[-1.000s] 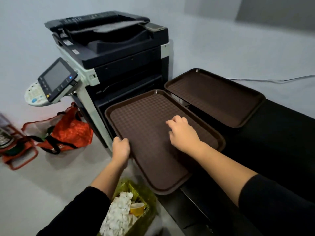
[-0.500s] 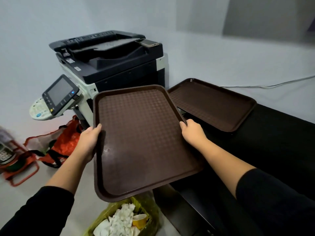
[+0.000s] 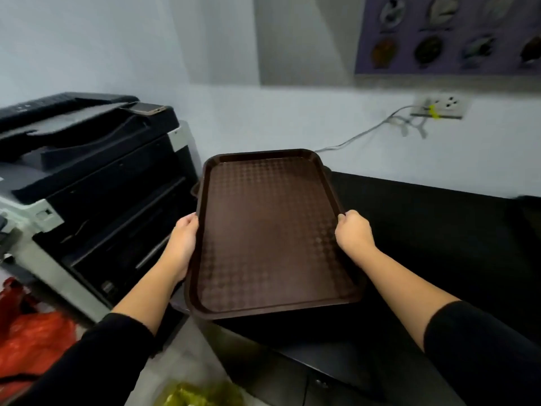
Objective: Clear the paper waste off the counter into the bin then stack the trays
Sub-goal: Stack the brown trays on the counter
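Note:
A brown textured tray [image 3: 269, 232] is held over the black counter [image 3: 439, 230]. My left hand [image 3: 183, 244] grips its left long edge and my right hand [image 3: 352, 231] grips its right long edge. A second brown tray lies almost wholly hidden beneath it; only a corner [image 3: 195, 189] shows at the upper left and a sliver at the upper right. Whether the two trays touch I cannot tell. The yellow-green bin bag [image 3: 202, 395] shows at the bottom edge, with its contents out of sight.
A large black copier [image 3: 96, 177] stands left of the counter, with a phone [image 3: 146, 108] on top. A red bag [image 3: 32, 341] lies on the floor at the lower left. A wall socket [image 3: 439, 108] with cables hangs above the counter.
Both hands have carried the tray to the right, from beside the copier to above the second tray on the counter. The view has swung right and upward.

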